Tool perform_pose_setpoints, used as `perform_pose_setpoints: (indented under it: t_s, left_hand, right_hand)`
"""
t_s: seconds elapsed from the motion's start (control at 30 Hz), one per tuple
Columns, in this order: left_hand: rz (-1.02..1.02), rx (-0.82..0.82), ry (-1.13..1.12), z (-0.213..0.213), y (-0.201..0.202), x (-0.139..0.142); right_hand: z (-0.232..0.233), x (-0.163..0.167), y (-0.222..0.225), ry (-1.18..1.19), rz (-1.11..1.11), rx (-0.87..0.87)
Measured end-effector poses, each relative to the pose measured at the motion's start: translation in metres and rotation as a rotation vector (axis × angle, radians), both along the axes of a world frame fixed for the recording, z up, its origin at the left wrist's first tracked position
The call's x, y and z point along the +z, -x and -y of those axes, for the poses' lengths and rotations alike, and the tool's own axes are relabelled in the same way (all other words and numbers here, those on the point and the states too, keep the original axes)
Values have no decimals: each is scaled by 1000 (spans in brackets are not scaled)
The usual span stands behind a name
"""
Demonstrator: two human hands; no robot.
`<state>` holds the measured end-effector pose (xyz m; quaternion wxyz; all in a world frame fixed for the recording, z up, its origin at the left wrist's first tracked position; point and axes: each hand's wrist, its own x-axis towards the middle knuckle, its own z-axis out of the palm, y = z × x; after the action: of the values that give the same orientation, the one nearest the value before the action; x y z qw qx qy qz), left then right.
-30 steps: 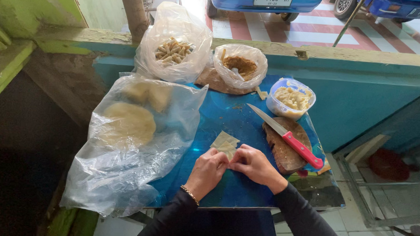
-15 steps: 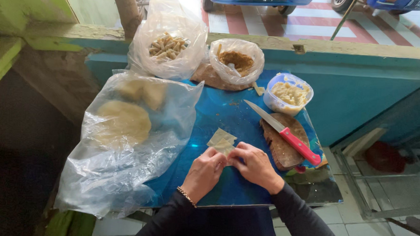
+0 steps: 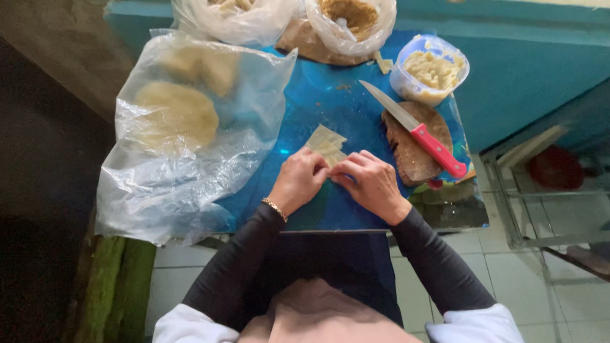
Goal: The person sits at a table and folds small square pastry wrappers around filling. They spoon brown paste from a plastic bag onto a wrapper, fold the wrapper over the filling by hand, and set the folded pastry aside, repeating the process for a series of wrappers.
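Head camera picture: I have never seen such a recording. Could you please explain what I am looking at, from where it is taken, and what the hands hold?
There is no machine here. A person wears one camera on the head, so you look down at their own two bare hands over a small blue table. The left hand and right hand meet over a pale thin dough sheet and pinch its near edge. To the left lies a large clear plastic bag with round flat pieces inside. At the far edge stand two smaller open bags of food and a plastic tub with a pale filling. To the right, a knife with a red handle rests on a wooden board.
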<state>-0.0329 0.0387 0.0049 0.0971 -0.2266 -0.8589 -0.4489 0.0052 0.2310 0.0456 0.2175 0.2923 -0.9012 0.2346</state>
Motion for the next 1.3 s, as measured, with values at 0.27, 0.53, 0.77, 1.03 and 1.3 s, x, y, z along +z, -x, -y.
perform_pose_setpoints:
  t_s: [0.27,0.53,0.77,1.03,1.3]
  left_hand:
    - [-152,-95,-16,12,-23,1]
    - [-91,-6,98,2,-6,4]
    - [-7,-43,-5,8,-4,13]
    - [-95,-50,-2,9,-1,10]
    - [-94,-10,52,5,3,4]
  right_hand:
    - [3,-10,11,63,145,-44]
    - [6,3,-2,66,70,-86]
    - [7,3,7,27,15,-85]
    - [3,3,4,74,-38,-94]
    - [2,3,1,74,-49,-71]
